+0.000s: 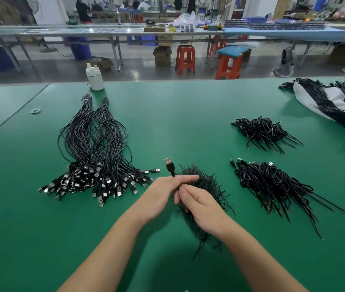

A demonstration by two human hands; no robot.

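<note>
Green table (188,114): banded USB lead bundles (95,148) on the left, coiled lead heaps (268,184) on the right, black tie pile (207,184) near centre, under the hands. Left hand (159,194) pinches one USB cable (169,164) just below its plug, which points far. Right hand (203,207) has its fingers curled and grips the same cable, touching the left hand. The cable is held above the tie pile.

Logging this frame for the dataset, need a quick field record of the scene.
surface: green mat
left hand: pinches USB cable below its plug
right hand: grips same cable lower down
under hands: short black strands
left side: uncoiled cable bundles
right side: far coiled pile, near coiled pile
far edge: white bottle
</note>
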